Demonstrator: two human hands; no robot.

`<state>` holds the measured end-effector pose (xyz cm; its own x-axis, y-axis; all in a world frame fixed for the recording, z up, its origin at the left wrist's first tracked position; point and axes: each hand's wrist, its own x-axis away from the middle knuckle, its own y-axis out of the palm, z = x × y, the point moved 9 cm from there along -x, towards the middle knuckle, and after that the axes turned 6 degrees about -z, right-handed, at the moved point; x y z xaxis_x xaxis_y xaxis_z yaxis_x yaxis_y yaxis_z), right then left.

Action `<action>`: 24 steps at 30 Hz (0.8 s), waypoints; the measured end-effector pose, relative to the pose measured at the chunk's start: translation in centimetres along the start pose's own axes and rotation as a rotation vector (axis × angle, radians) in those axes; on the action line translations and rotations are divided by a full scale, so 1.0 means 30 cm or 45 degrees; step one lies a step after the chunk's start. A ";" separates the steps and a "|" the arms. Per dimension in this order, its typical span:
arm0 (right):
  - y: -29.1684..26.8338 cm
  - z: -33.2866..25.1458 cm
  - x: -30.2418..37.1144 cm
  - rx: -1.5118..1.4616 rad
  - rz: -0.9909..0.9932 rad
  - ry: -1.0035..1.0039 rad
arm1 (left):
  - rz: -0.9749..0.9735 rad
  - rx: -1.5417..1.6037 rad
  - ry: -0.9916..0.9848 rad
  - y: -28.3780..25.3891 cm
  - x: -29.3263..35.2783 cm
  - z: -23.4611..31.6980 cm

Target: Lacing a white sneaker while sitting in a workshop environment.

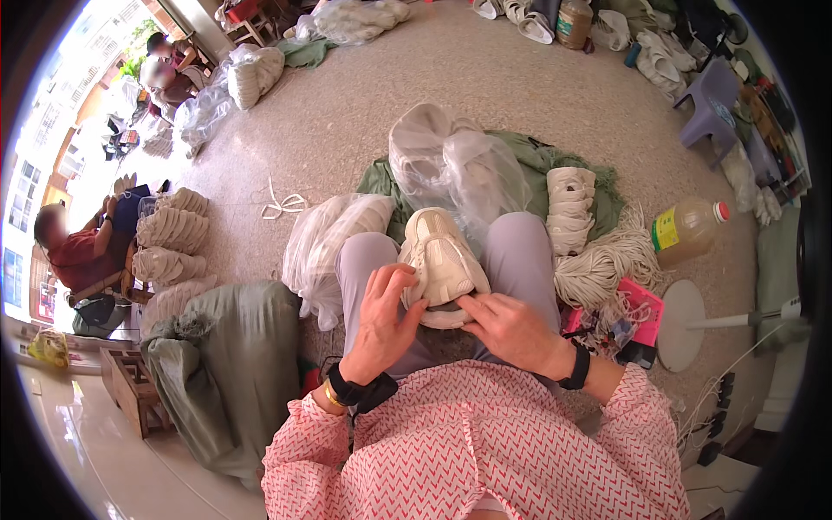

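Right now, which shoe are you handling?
The cream shoe between the knees, touched by left hand and right hand; neither touches the nearby stacked shoes.

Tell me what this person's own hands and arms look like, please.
Both the left hand and right hand are ungloved. The sleeves are pale with a reddish zigzag pattern. Black bands circle both wrists; the left also wears a gold-coloured bracelet.

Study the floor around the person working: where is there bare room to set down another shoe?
The widest bare floor runs between the green cloth ahead and the far-left pale bundle. Another patch separates that cloth from the purple chair. It is crowded beside the right knee: white laces, pink tray, jug.
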<state>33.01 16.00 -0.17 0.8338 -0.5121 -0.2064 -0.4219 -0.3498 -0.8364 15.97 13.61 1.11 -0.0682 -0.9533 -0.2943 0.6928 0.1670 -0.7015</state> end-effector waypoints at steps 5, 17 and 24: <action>0.063 0.007 0.029 0.028 -0.133 -0.048 | -0.046 0.002 -0.022 0.022 0.024 0.020; 0.084 -0.037 0.059 -0.008 -0.088 -0.138 | -0.101 -0.034 -0.039 0.031 0.045 0.017; -0.038 0.036 0.129 -0.446 0.274 -0.140 | -0.121 -0.029 -0.098 0.034 0.047 0.001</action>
<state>37.09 15.27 -0.57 0.7386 -0.5225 -0.4260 -0.6701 -0.4995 -0.5491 16.60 12.44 -0.01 -0.0770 -0.9814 -0.1756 0.6691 0.0797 -0.7389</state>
